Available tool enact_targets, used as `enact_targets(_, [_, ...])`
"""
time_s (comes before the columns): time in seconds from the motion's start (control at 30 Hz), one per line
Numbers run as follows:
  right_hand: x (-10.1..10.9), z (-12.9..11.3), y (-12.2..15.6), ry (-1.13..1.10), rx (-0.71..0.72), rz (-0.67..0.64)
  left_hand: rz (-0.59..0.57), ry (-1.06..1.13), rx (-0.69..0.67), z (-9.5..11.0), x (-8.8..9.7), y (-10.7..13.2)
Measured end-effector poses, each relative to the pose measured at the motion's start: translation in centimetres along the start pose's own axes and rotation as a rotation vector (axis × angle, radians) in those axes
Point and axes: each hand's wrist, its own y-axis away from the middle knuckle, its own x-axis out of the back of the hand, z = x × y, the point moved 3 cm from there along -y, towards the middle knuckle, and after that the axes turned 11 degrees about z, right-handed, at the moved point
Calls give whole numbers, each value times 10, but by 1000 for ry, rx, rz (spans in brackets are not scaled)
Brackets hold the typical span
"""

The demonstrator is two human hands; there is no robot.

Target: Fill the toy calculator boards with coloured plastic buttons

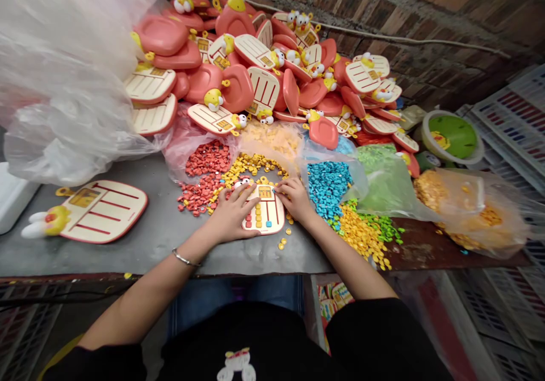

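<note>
A cream and red toy board [267,213] with grooves lies flat on the grey table [162,239] in front of me. My left hand [232,213] rests on its left side, fingers spread and pressing down. My right hand [294,198] sits at its right edge, fingers curled near the top of the board beside the blue beads [327,185]. A few small yellow and blue pieces sit in the board's grooves. Whether the right fingers pinch a piece is unclear.
Piles of red beads [204,171], yellow beads [255,165], green beads [383,227] lie around in plastic bags. A heap of red toy boards [264,68] fills the back. Another board [97,210] lies left. A clear bag [63,74] bulges far left; crates [511,120] stand right.
</note>
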Motion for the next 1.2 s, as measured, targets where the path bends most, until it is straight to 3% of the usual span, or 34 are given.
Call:
enact_targets(0.23, [-2, -4, -8, 52, 14, -86, -6, 14, 29, 1, 1, 0])
enact_targets(0.43, [6, -8, 13, -104, 28, -117, -18, 13, 15, 1, 1, -1])
enact_targets(0.67, [-13, -18, 14, -162, -25, -88, -7, -8, -3, -1, 0, 0])
enact_targets(0.77, [-7, -29, 11, -281, 13, -223, 5, -1, -5, -3, -1, 0])
enact_targets(0.87, [17, -32, 15, -421, 0, -350, 10, 17, -7, -4, -1, 0])
enact_targets(0.93, [40, -18, 18, -352, -122, -208, 7, 32, -5, -4, -1, 0])
enact_targets(1.03, [71, 15, 28, 6, -257, 87, 7, 53, -1, -4, -2, 0])
enact_targets(1.1, [76, 33, 34, 224, -227, 81, 8, 59, 0, -4, -2, 0])
enact_targets(1.2, [68, 46, 42, 390, -159, -53, -5, 50, 4, -4, -2, 0])
